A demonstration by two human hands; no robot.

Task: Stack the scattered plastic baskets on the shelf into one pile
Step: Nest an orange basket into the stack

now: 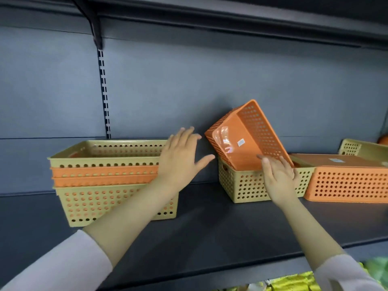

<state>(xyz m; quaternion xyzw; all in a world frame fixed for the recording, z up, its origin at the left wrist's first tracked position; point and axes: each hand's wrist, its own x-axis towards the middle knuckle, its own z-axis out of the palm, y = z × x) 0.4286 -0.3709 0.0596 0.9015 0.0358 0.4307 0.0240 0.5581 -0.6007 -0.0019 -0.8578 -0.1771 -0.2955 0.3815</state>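
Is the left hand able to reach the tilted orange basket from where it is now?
Probably yes. The left hand is open and empty, just beside the tilted orange basket, with only a free gap between them. The right hand holds the basket's lower edge.

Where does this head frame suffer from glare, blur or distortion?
Head view: glare patches on the tilted orange basket held by the right hand; soft blur on the left hand; wide-angle bending of the shelf edges; yellow-green items at the bottom right out of focus.
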